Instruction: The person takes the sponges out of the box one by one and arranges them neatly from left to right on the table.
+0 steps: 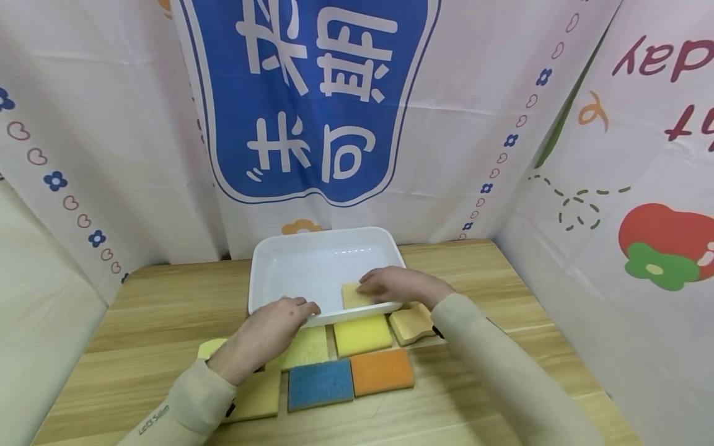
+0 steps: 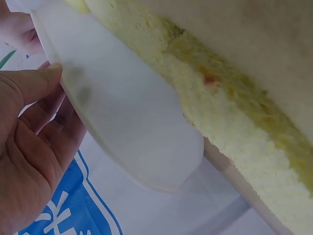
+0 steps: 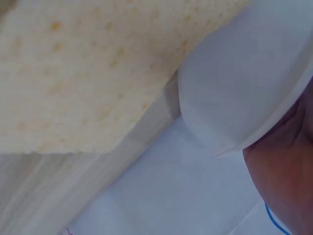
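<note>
A white tray [image 1: 301, 243] stands at the back of the wooden table. My left hand [image 1: 277, 322] is at its near left side, and in the left wrist view the thumb [image 2: 41, 81] and fingers pinch the tray's rim. My right hand [image 1: 398, 286] reaches over the right side and holds a pale yellow sponge [image 1: 351, 296] in the tray's near right corner. The right wrist view hides those fingertips behind the tray wall [image 3: 234, 88]. Just in front of the tray lie a light yellow sponge [image 1: 308, 347], a bright yellow sponge [image 1: 364, 335] and a wavy tan sponge [image 1: 409, 325].
Nearer to me lie a blue sponge [image 1: 320, 385], an orange sponge [image 1: 382, 372] and a dull yellow sponge [image 1: 259, 396]. Another yellow sponge [image 1: 210, 347] is partly covered by my left wrist. A printed cloth [image 1: 446, 155] hangs behind and beside the table [image 1: 150, 310].
</note>
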A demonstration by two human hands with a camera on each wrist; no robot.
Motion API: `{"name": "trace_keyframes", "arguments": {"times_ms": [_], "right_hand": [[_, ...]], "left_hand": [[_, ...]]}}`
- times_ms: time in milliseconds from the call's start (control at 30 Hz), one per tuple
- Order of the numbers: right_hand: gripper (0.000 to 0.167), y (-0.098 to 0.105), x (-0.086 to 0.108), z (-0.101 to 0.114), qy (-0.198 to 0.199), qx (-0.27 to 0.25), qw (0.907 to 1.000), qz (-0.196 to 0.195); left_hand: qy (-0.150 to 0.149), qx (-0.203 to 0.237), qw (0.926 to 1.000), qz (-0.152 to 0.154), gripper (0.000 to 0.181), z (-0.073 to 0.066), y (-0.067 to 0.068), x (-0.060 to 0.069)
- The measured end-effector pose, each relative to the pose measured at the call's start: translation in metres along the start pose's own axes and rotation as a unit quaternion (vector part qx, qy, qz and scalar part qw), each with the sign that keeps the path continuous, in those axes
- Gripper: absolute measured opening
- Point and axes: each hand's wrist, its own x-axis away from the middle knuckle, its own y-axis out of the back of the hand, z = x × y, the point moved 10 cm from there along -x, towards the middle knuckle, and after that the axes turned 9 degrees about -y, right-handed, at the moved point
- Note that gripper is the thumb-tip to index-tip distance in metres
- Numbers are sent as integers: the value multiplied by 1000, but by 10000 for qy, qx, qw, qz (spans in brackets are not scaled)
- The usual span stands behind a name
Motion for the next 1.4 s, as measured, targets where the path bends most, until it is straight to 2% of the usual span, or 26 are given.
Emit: {"name": "trace_keyframes", "arguments": {"times_ms": [100,233,433,733,933,1067,1200,1400], "right_hand": [[48,-2,-2,-2,-290,-49,9994,189],[53,-4,-8,-6,-693,-76,9973,248],[56,3,-8,-9,-679,-164,9975,61],[61,28,25,-13,-566,-568,9957,-455],[62,51,54,-5,-451,-532,9942,-819],[64,59,70,-7,-592,-577,9915,-1008],[68,64,90,-16,-1200,-637,9814,-1357],[74,67,133,-33,-2623,-428,9427,-2017]], "left_hand": [[-50,10,10000,-37,33,0,1,0],[-39,68,10000,-45,32,1,2,0],[-68,126,9999,-70,31,0,3,0],[-43,128,9999,20,34,2,2,-1],[-32,239,9997,20,33,3,1,-1],[-18,265,9996,-8,33,4,2,1],[-39,278,9996,-40,32,4,3,2],[-8,350,9994,-52,30,5,3,2]]}}
